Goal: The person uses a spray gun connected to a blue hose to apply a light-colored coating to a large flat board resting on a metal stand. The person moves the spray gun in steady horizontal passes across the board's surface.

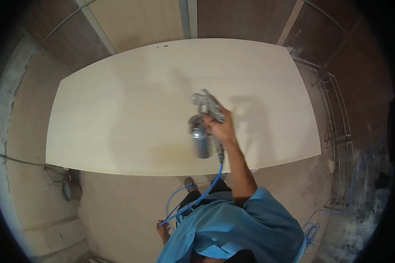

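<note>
My right hand [220,126] is wrapped round the handle of a metal spray gun [208,104], held out above a large pale panel [96,114]. Below the gun's head hangs a shiny metal cup [201,139], slightly blurred. A blue air hose [211,184] runs from the fitting under the handle back toward my body. Low by my left side, my left hand [163,228] is closed around a length of that hose. The finger tips on the hose are small and partly hidden.
Brown and tan boards [239,19] stand behind the panel's far edge. A metal rack frame [338,144] is at the right, with a coil of blue hose [311,234] on the floor below it. At the left stands a round metal container [70,190].
</note>
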`<action>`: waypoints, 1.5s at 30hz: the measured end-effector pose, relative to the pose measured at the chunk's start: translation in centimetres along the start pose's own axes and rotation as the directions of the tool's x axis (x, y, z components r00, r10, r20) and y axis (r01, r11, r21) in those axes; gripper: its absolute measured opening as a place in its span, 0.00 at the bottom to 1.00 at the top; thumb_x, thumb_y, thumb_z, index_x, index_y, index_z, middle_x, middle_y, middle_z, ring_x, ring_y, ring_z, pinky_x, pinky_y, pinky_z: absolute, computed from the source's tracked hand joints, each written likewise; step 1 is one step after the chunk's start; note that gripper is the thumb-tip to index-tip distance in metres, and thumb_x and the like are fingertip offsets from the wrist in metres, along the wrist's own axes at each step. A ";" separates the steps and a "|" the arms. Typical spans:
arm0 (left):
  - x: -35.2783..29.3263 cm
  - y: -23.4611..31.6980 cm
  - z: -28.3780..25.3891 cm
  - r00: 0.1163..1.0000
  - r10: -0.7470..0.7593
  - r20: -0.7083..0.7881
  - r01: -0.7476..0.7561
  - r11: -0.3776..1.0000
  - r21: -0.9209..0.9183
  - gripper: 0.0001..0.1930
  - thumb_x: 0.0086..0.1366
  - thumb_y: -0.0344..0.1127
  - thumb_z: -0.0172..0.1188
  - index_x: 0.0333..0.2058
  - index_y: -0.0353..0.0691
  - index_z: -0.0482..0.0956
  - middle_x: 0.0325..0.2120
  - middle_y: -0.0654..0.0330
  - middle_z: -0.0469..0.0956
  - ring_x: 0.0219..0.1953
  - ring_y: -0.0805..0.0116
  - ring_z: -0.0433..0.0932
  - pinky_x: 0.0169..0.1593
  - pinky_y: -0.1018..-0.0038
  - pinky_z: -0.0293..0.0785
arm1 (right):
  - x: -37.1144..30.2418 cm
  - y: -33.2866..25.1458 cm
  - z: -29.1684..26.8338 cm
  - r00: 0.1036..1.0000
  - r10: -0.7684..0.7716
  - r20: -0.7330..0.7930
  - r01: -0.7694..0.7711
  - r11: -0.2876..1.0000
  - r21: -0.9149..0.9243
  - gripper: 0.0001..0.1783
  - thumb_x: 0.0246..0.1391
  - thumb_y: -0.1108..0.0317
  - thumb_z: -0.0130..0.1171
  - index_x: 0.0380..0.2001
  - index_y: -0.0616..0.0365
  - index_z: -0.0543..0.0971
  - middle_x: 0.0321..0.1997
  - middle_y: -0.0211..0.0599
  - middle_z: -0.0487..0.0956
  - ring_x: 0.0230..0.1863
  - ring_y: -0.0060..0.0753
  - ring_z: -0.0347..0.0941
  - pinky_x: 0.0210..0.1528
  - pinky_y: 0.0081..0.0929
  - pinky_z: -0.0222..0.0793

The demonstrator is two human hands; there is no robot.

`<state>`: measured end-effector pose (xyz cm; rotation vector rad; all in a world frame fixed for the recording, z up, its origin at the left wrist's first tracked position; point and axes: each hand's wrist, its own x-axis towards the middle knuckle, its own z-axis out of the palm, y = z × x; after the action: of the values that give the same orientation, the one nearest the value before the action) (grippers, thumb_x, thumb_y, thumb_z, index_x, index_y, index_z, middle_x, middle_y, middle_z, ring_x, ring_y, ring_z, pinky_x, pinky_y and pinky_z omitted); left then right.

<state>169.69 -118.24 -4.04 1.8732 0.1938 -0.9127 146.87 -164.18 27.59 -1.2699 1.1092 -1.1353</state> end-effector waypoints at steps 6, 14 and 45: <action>38.5 4.0 -1.6 0.997 -0.055 -0.048 0.050 0.994 -0.101 0.16 0.68 0.47 0.51 0.32 0.39 0.75 0.19 0.64 0.71 0.18 0.75 0.67 0.19 0.78 0.60 | 15.9 22.6 42.5 0.952 -0.021 0.305 -0.025 0.989 0.147 0.32 0.53 0.74 0.57 0.63 0.54 0.68 0.40 0.33 0.80 0.39 0.25 0.75 0.46 0.23 0.71; 21.2 2.0 2.5 0.999 -0.005 0.051 0.008 0.998 -0.060 0.14 0.67 0.43 0.52 0.32 0.37 0.74 0.18 0.64 0.71 0.17 0.76 0.67 0.18 0.79 0.59 | 11.2 12.4 21.4 0.977 -0.048 0.207 0.039 0.998 0.048 0.32 0.51 0.75 0.57 0.62 0.55 0.68 0.44 0.37 0.80 0.47 0.30 0.75 0.54 0.26 0.68; 4.4 2.7 -0.6 0.935 -0.064 0.349 -0.132 0.851 0.509 0.10 0.64 0.34 0.54 0.39 0.33 0.78 0.22 0.56 0.79 0.21 0.67 0.77 0.24 0.74 0.72 | -1.4 0.5 -3.6 0.869 -0.097 -0.485 0.002 0.981 -0.193 0.03 0.53 0.77 0.59 0.32 0.64 0.78 0.20 0.28 0.74 0.18 0.18 0.66 0.21 0.22 0.59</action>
<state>174.45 -120.14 -4.93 2.1481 -0.3505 -1.3626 143.11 -163.26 27.03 -1.1823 1.6004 -1.4724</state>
